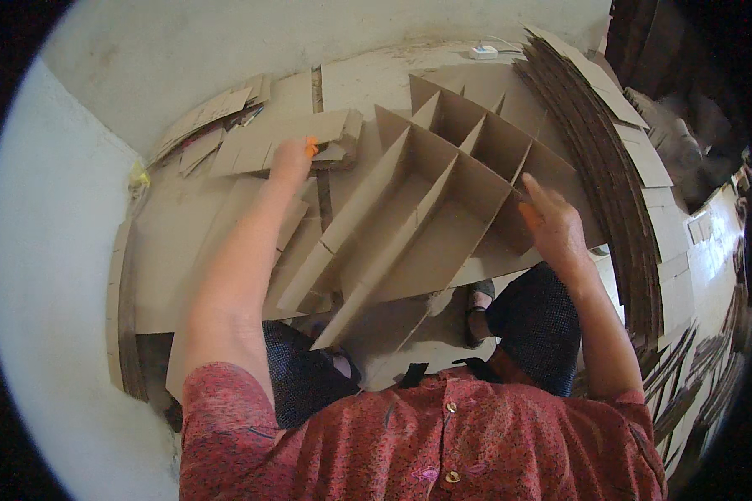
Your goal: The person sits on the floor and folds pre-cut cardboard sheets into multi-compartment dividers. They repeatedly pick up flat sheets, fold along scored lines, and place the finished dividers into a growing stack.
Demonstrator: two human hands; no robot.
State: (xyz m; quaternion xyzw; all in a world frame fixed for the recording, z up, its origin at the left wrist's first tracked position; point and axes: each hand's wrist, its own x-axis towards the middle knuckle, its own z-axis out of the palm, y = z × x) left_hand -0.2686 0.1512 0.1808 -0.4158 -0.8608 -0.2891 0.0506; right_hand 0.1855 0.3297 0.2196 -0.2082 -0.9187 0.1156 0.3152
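A cardboard divider grid (464, 196) of interlocked slotted strips stands tilted in front of me, with long strips reaching toward my lap. My right hand (553, 221) is at the grid's right side, fingers stretched out and apart from the thumb, which wears an orange cover. Out to the left, my left hand (291, 160) reaches to a stack of slotted cardboard strips (330, 125). Something orange, like a thumb cover, shows at its tip. Its fingers are mostly hidden, so I cannot tell whether they grip a strip.
A tall, curved stack of cardboard sheets (597, 167) stands on the right. More loose cardboard pieces (205, 121) lie at the far left by the wall. A white socket box (483, 53) with a cable sits at the back. My sandalled foot (478, 321) shows below the cardboard-covered surface.
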